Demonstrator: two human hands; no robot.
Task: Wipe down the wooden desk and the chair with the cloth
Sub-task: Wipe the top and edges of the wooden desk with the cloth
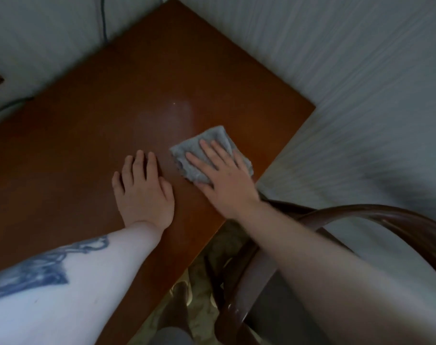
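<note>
The person leans over the wooden desk, which is pushed into a corner of pale striped walls. The right hand lies flat on a folded grey cloth near the desk's right edge, fingers straight and slightly spread, pressing it to the wood. The left hand rests palm down on the bare wood just beside it, fingers straight, holding nothing; its forearm bears a blue tattoo. A dark bentwood chair stands at the desk's right corner, beneath the right forearm.
</note>
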